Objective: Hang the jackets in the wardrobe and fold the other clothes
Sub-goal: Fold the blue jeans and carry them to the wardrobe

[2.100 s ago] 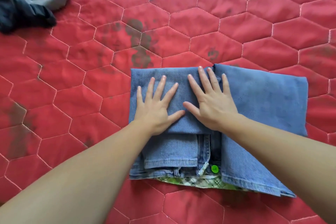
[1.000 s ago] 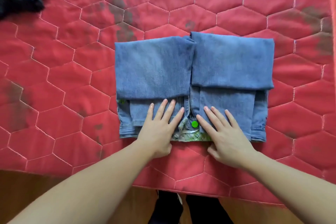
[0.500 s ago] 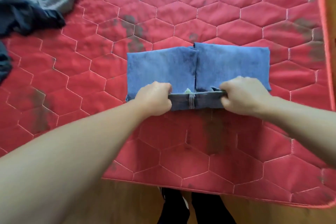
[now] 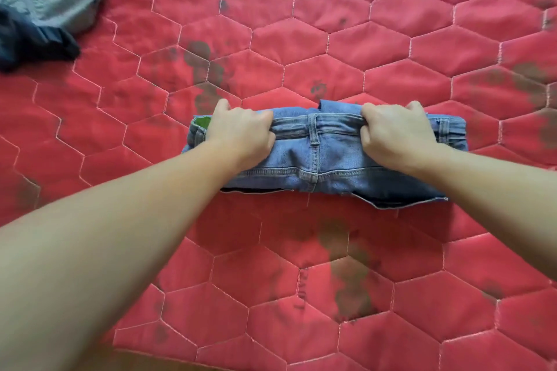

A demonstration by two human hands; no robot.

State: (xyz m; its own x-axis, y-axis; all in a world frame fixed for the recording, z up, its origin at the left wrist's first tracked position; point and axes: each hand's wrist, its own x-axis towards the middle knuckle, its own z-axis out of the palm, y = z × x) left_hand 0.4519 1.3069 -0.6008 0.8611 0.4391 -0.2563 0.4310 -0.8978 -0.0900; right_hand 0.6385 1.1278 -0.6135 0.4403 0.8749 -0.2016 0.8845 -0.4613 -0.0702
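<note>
Head view, left hand (image 4: 241,132) and right hand (image 4: 394,135), fingers clenched on folded jeans (image 4: 325,156) waistband

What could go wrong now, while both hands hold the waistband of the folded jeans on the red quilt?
1. The left hand and right hand grip only the waistband of the jeans; if lifted like this, the inner layers may slide out.
2. Loose edges already show along the near side, so the bundle may open when released.
</note>
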